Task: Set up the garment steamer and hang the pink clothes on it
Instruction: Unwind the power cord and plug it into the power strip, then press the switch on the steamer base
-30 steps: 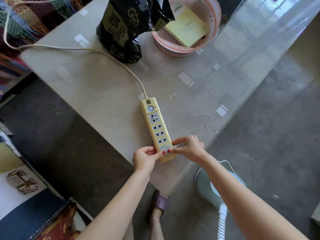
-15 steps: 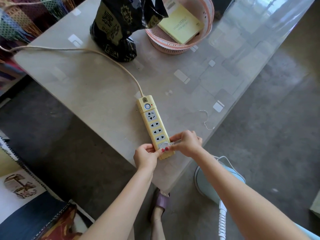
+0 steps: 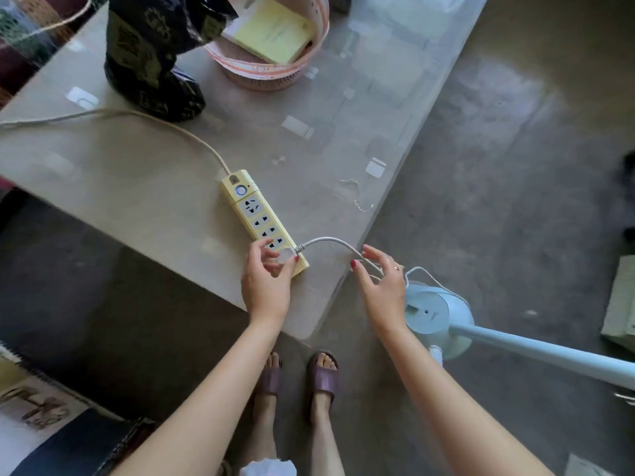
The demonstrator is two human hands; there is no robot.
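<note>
Left hand (image 3: pixel 266 281): fingers loosely curled around the near end of the yellow power strip (image 3: pixel 263 223), thumb and forefinger bracketing the white plug (image 3: pixel 287 254) seated in the socket nearest the person. More a steadying touch than a grip; nothing is lifted.

Right hand (image 3: pixel 379 283): open, fingers spread, clasping nothing. The white cord (image 3: pixel 330 241) arcs out of the plug and passes under the fingertips; whether it rests on them I cannot tell.

Landmark, the power strip: it lies on the table (image 3: pixel 137 187) near the near corner, with a red indicator dot showing beside the button at its far end. Right of the strip and off the table edge, the pale blue steamer base (image 3: pixel 436 314) stands on the floor, its pole (image 3: pixel 549 355) slanting away to the right. No pink clothes in view.

Judgement: step in hand is finishing the plug-in. To do it well:
- press the plug square down while the left hand pins the strip, so it does not slide toward the edge;
- leave slack in the cord where it drops over the table corner;
- keep the cord clear of the feet before raising the pole.
</note>
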